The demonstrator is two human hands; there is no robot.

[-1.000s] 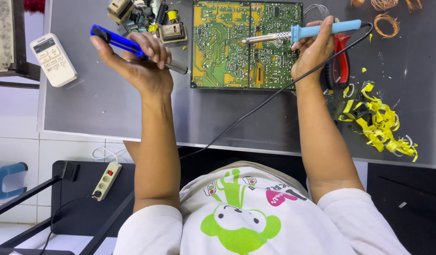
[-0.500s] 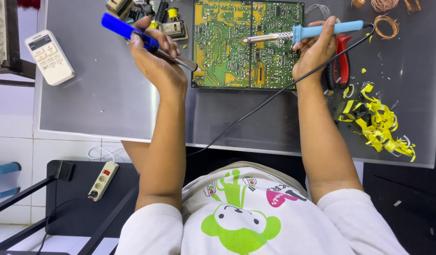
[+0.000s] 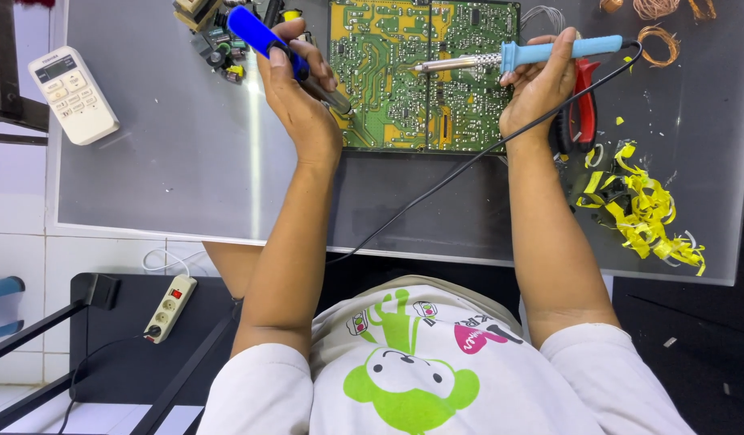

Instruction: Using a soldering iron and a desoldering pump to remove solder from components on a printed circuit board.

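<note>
A green circuit board (image 3: pixel 424 72) lay flat at the far edge of a grey table (image 3: pixel 186 161), between the person's two hands; the right hand (image 3: pixel 541 80) was closed around the light blue handle of a soldering iron (image 3: pixel 517 56), whose metal tip lay over the middle of the board, its black cord (image 3: pixel 436 185) trailing back towards the person; the left hand (image 3: pixel 299 89) was closed around a tool with a dark blue handle (image 3: pixel 255 32), its metal end resting at the board's left edge; red-handled pliers (image 3: pixel 581 105) lay just beside the right hand; yellow tape scraps (image 3: pixel 638 213) were heaped near the table's right side, copper wire coils (image 3: pixel 654 32) beyond them; a white remote control (image 3: pixel 72 94) lay at the far left, its label too small to tell; loose electronic parts (image 3: pixel 215 40) sat near the left hand; a white power strip (image 3: pixel 169 308) lay below the table.
</note>
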